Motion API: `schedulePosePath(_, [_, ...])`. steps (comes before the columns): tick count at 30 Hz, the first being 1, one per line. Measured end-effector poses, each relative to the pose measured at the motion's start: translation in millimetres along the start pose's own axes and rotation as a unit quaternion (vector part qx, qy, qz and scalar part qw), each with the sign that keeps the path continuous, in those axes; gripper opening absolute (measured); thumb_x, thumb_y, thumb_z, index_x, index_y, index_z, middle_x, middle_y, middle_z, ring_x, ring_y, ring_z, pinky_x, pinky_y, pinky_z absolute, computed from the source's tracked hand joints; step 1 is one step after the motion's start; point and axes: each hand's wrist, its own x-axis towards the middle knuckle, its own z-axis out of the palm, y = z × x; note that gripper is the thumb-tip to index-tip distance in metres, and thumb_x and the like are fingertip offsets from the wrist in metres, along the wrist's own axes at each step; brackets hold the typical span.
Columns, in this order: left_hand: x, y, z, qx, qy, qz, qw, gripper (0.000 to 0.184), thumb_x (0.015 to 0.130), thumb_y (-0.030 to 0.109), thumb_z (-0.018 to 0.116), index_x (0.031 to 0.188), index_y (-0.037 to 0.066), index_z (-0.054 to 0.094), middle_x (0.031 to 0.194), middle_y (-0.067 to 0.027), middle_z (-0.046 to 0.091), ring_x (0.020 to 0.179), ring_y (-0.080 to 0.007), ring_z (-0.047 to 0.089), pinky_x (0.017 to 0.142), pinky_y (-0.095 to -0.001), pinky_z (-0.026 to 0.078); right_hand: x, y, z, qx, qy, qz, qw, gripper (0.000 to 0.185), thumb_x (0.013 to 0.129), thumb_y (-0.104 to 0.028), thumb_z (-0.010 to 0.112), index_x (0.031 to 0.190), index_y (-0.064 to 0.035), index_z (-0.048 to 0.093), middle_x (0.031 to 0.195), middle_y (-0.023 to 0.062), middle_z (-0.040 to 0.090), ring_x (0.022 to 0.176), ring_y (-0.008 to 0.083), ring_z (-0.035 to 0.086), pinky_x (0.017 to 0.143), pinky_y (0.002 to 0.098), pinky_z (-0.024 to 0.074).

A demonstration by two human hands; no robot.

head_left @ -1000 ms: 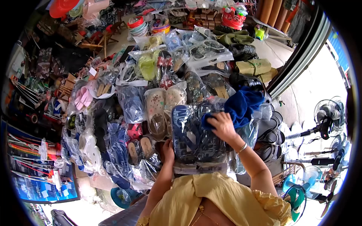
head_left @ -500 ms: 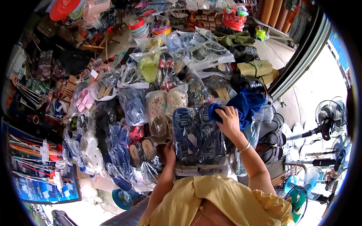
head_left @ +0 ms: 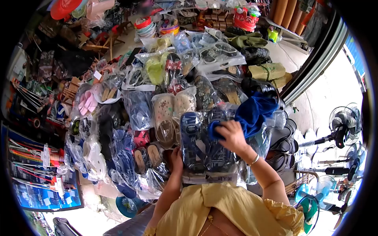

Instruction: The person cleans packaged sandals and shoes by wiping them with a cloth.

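A pair of dark blue patterned flip-flops (head_left: 192, 147) in a clear plastic bag lies in front of me, soles facing up at me. My left hand (head_left: 176, 160) is closed at the bag's left edge, its fingertips partly hidden. A blue cloth (head_left: 258, 112) is bunched under my right hand (head_left: 233, 137), which presses it against the upper right of the bag. My right fingers are curled over the cloth and slightly blurred. Beyond the bag sit cream clogs (head_left: 185, 103) with coloured spots, also wrapped in plastic.
Bagged shoes cover the display around me, with white clogs (head_left: 94, 157) and cork-soled sandals (head_left: 155, 155) at left. Black shoes (head_left: 283, 137) line the right side. Standing fans (head_left: 341, 126) are farther right, and stacked basins (head_left: 145, 29) stand at the back.
My right hand has moved left and slightly down across the bagged flip-flops, drawing the cloth's near end with it. My left hand stays at the bag's left edge.
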Motion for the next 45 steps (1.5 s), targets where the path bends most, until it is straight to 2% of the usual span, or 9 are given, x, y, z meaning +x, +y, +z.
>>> schedulePosePath(1, [0,0,1,-0.011,-0.001,-0.011,1.000,0.021,0.101,0.011,0.053,0.112,-0.002,0.066,0.098,-0.0033,0.068,0.089,-0.0105,0.060,0.082,-0.0249,0.047,-6,0,10,0.008,-0.021,-0.075,0.997,0.060,0.060,-0.018,0.086,0.116,-0.0166,0.066,0.113,0.0066,0.061,0.107,0.0273,0.057,0.093,0.0421,0.0413])
schedulePosePath(3, [0,1,2,-0.032,0.000,-0.021,0.999,0.021,0.101,0.011,0.053,0.112,-0.003,0.066,0.098,-0.0032,0.068,0.089,-0.0106,0.060,0.082,-0.0250,0.047,-11,-1,14,-0.029,-0.068,-0.080,0.994,0.058,0.062,-0.019,0.086,0.116,-0.0169,0.066,0.113,0.0063,0.061,0.108,0.0266,0.056,0.094,0.0417,0.0410])
schedulePosePath(9, [5,-7,-3,-0.007,-0.005,0.012,1.000,0.021,0.101,0.011,0.054,0.111,-0.002,0.066,0.097,-0.0029,0.067,0.088,-0.0110,0.060,0.081,-0.0250,0.047,16,21,6,-0.074,0.068,0.082,0.992,0.053,0.064,-0.015,0.084,0.113,-0.0147,0.067,0.115,0.0073,0.062,0.107,0.0274,0.055,0.090,0.0414,0.0413])
schedulePosePath(15, [1,-5,2,-0.007,0.004,0.003,1.000,0.021,0.101,0.013,0.054,0.109,-0.002,0.066,0.095,-0.0036,0.067,0.087,-0.0111,0.060,0.081,-0.0251,0.046,0,-3,18,-0.030,-0.080,-0.064,0.994,0.057,0.060,-0.015,0.085,0.114,-0.0132,0.067,0.118,0.0073,0.062,0.108,0.0268,0.057,0.095,0.0405,0.0414])
schedulePosePath(21, [1,1,1,-0.020,0.002,-0.013,1.000,0.021,0.102,0.014,0.054,0.108,-0.002,0.067,0.095,-0.0031,0.067,0.087,-0.0108,0.060,0.081,-0.0249,0.046,22,26,14,-0.077,0.054,0.081,0.992,0.056,0.063,-0.016,0.085,0.116,-0.0135,0.065,0.113,0.0078,0.061,0.106,0.0281,0.055,0.091,0.0410,0.0415])
schedulePosePath(27, [1,-3,3,-0.057,0.005,-0.029,0.998,0.020,0.101,0.013,0.055,0.109,-0.002,0.067,0.096,-0.0023,0.067,0.088,-0.0101,0.060,0.081,-0.0244,0.047,0,2,19,-0.050,-0.061,-0.041,0.996,0.059,0.063,-0.017,0.086,0.117,-0.0148,0.065,0.115,0.0063,0.062,0.109,0.0259,0.056,0.095,0.0406,0.0403])
schedulePosePath(33, [4,-3,3,-0.030,0.010,-0.005,0.999,0.020,0.102,0.012,0.055,0.108,-0.002,0.067,0.096,-0.0015,0.067,0.087,-0.0089,0.059,0.080,-0.0241,0.046,17,21,7,-0.053,0.048,0.092,0.993,0.055,0.064,-0.013,0.083,0.116,-0.0143,0.066,0.115,0.0075,0.062,0.109,0.0286,0.055,0.093,0.0410,0.0409])
schedulePosePath(37, [-2,-2,2,-0.039,-0.003,-0.009,0.999,0.021,0.102,0.013,0.053,0.108,-0.002,0.067,0.096,-0.0017,0.067,0.088,-0.0097,0.059,0.081,-0.0247,0.046,4,6,12,-0.027,-0.058,-0.055,0.996,0.056,0.062,-0.015,0.084,0.116,-0.0170,0.067,0.112,0.0058,0.063,0.107,0.0265,0.056,0.095,0.0405,0.0405])
schedulePosePath(45, [4,0,4,-0.013,0.013,0.009,1.000,0.019,0.101,0.011,0.054,0.106,-0.001,0.067,0.093,-0.0011,0.066,0.085,-0.0086,0.058,0.079,-0.0239,0.046,29,25,9,-0.084,0.041,0.073,0.993,0.054,0.065,-0.015,0.083,0.115,-0.0155,0.066,0.110,0.0074,0.062,0.107,0.0286,0.056,0.092,0.0411,0.0413])
